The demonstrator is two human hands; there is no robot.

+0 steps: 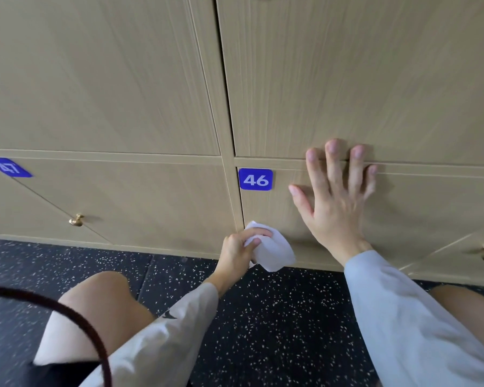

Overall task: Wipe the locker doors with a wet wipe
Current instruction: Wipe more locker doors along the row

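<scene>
Locker door 46 is braced by the flat, open right hand while the wet wipe, gripped in the left hand, is pressed low at its left edge; an upward sweep seems called for.

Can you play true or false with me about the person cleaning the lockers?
1. The left hand holds a white wipe. True.
2. The right hand is curled into a fist. False: its fingers are spread flat on the door of locker 46.
3. The number plate by the wipe says 47. False: it says 46; the 47 plate is on the locker to the left.
4. The lockers have gold knobs. True.
5. The floor is plain white. False: it is dark with light speckles.
</scene>
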